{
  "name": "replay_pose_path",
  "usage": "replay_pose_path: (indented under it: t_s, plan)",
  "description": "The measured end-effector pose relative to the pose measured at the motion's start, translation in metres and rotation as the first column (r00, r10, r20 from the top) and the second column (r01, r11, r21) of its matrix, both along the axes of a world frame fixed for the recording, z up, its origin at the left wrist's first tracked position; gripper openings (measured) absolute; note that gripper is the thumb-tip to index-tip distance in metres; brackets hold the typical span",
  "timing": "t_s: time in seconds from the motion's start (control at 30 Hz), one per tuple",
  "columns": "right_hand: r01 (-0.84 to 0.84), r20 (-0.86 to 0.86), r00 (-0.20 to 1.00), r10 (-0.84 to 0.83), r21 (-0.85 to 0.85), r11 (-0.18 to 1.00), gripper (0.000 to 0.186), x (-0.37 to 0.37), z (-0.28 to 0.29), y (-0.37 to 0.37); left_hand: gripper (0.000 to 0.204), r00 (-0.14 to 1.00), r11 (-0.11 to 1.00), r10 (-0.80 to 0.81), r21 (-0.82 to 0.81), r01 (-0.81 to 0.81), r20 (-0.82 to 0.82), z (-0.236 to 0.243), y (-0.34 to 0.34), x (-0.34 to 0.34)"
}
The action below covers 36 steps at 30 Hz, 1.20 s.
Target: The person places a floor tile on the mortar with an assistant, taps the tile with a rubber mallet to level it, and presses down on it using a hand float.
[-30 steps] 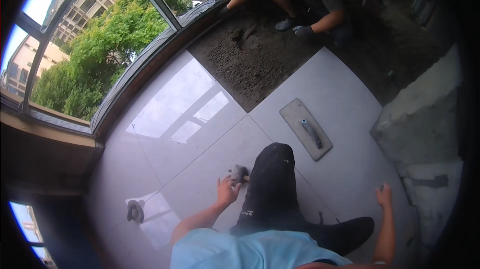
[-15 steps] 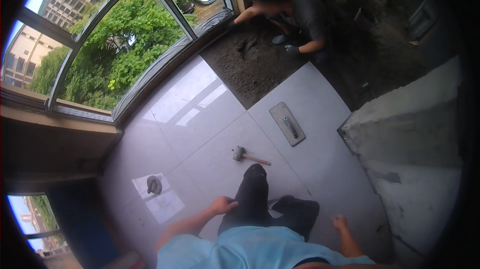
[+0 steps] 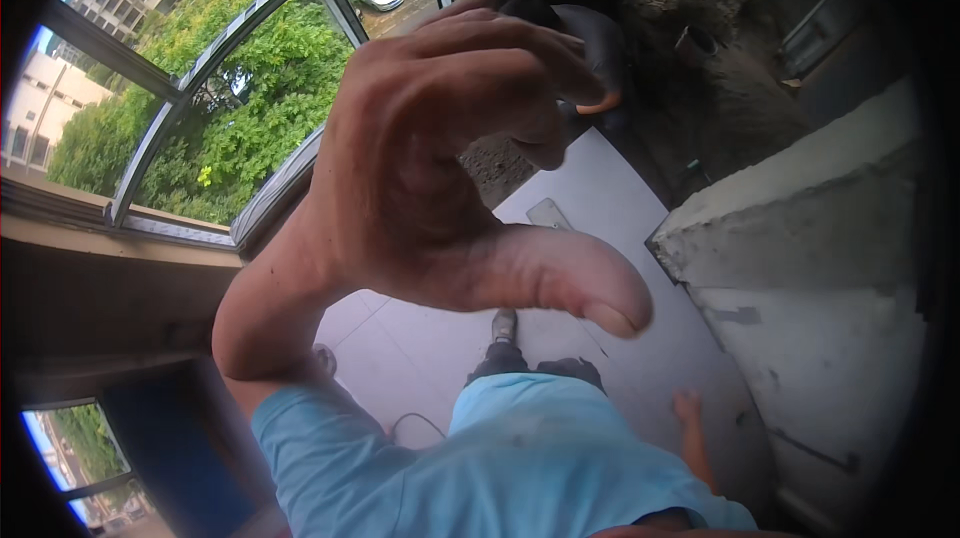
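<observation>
My left hand (image 3: 430,168) is raised very close in front of the view, thumb and curved fingers spread apart, with nothing between them. Behind it lies a floor of large pale tiles (image 3: 640,288). One end of a grey flat plate (image 3: 545,212) shows past the thumb; its handle is hidden. Beside my left forearm, a round dark object (image 3: 325,358) on the tiles is mostly covered. Low on the right hangs my right hand (image 3: 688,406), over the tiles and apart from any tool. It is small and blurred, so its fingers cannot be made out.
A co-worker (image 3: 595,48) crouches at the far side, mostly behind my left hand, by dark loose mortar (image 3: 495,166). A pale masonry block (image 3: 800,188) edges the tiles on the right. Windows (image 3: 230,88) line the left. A dark bucket (image 3: 697,43) sits farther back.
My left hand has risen from beside my knee to right in front of the view, opening its fingers. It now covers the hammer and much of the co-worker. My right hand stays low.
</observation>
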State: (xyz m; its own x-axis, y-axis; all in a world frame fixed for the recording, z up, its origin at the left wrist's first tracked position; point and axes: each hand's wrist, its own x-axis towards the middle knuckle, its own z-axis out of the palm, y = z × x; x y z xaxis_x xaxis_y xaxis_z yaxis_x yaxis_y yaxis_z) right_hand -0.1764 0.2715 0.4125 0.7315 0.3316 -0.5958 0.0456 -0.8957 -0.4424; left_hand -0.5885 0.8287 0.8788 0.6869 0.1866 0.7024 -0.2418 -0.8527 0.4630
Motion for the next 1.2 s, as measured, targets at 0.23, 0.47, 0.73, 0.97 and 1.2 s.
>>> replay_pose_path:
  t_s: [0.23, 0.47, 0.73, 0.97, 1.2]
  plan:
    - [0.273, -0.2, 0.941, -0.274, -0.029, 0.961, 0.012, -0.059, -0.04, -0.051, 0.058, 0.996, 0.998, -0.065, 0.02, 0.067, -0.068, 0.041, 0.005, -0.021]
    - [0.374, -0.181, 0.907, -0.381, -0.076, 0.925, 0.018, -0.087, -0.051, -0.061, 0.059, 0.972, 0.985, -0.169, 0.006, 0.172, -0.161, 0.054, 0.01, -0.018]
    - [0.446, -0.136, 0.891, -0.434, 0.072, 0.892, 0.016, -0.087, -0.048, -0.04, 0.061, 0.924, 0.951, -0.306, -0.023, 0.309, -0.23, 0.063, 0.003, -0.009]
    - [0.421, -0.156, 0.9, -0.408, 0.063, 0.905, 0.024, -0.098, -0.06, -0.049, 0.062, 0.877, 0.919, -0.39, -0.056, 0.391, -0.279, 0.068, -0.004, -0.009]
    - [0.4, -0.136, 0.909, -0.395, 0.012, 0.916, 0.022, -0.095, -0.058, -0.075, 0.064, 0.818, 0.89, -0.452, -0.118, 0.44, -0.355, 0.077, -0.014, -0.021]
